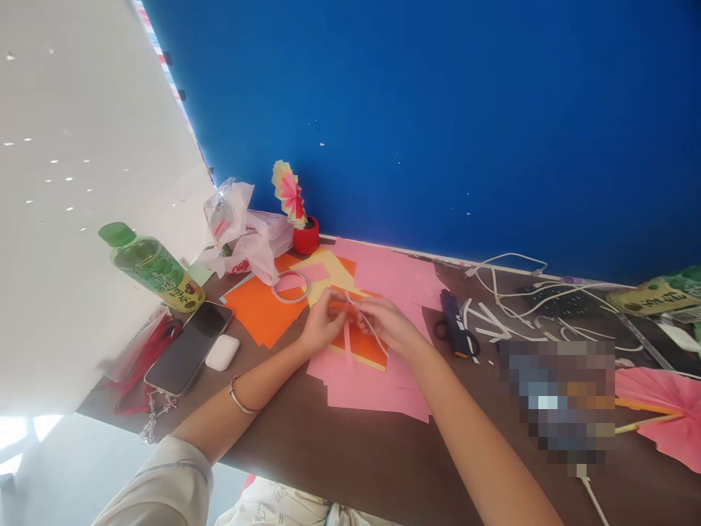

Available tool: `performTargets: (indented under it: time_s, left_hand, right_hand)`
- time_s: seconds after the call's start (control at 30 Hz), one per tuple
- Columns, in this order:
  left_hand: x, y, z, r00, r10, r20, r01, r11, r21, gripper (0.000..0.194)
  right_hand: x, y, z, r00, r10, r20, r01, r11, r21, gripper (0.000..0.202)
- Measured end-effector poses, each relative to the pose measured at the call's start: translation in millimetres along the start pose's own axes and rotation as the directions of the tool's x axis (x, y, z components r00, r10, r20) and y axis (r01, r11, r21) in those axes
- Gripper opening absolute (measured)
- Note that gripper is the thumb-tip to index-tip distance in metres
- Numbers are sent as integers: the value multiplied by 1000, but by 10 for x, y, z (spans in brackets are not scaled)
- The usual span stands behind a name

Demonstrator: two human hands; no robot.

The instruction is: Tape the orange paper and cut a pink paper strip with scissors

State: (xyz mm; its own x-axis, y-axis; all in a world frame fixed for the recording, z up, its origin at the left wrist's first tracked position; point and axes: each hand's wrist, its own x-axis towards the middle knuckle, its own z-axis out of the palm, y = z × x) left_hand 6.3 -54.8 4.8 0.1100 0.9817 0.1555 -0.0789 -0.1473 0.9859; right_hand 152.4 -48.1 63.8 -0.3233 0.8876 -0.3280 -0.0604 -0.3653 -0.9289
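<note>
Both hands meet over the stacked coloured paper. My left hand (327, 320) is closed, its fingertips pinched at the upper end of a thin pale pink strip (377, 340). My right hand (390, 326) pinches the same strip, which slants down past its fingers. Whether it is paper or tape backing I cannot tell. A second pale strip (347, 347) runs downward below my left fingertips, over an orange sheet (364, 345) with a yellow edge. Pink sheets (377, 398) lie underneath. My fingers hide the strips' upper ends.
Left stand a green-capped bottle (156, 270), a phone (189, 347) and a white earbud case (222, 353). Behind are a tape-like ring (291, 287) and a red pot (307, 236) with a paper fan. Right lie black-handled scissors (457, 329), white scraps (485, 318), cables and a pink fan (668, 413).
</note>
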Motion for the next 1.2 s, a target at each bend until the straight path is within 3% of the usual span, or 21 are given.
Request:
performTargets:
  time_s: [0.13,0.3,0.5,0.9,1.07,1.2]
  left_hand:
    - [-4,-49,-21,999,30,35,-33,995,95,3]
    - [-3,-92,-35,993,101,59,-112,968,224,20]
    - [3,-141,-44,983,170,75,-184,949,258,28]
    - [-6,-59,-44,988,104,115,-132,953,273,42]
    - [-4,-34,-37,997,64,45,-71,980,186,33]
    - [20,-2,-18,999,43,-24,-42,999,29,6]
  right_hand:
    - [3,-27,-8,999,35,-42,-33,998,51,18]
    - [25,-76,-43,995,60,-75,-51,992,117,19]
    - [49,-82,-62,993,54,-106,-35,985,171,18]
    - [80,-82,-123,993,54,-108,-33,982,186,15]
    - [46,-21,-109,995,-13,-103,20,998,67,17]
    - [8,22,-59,990,-42,-136,38,999,-31,23]
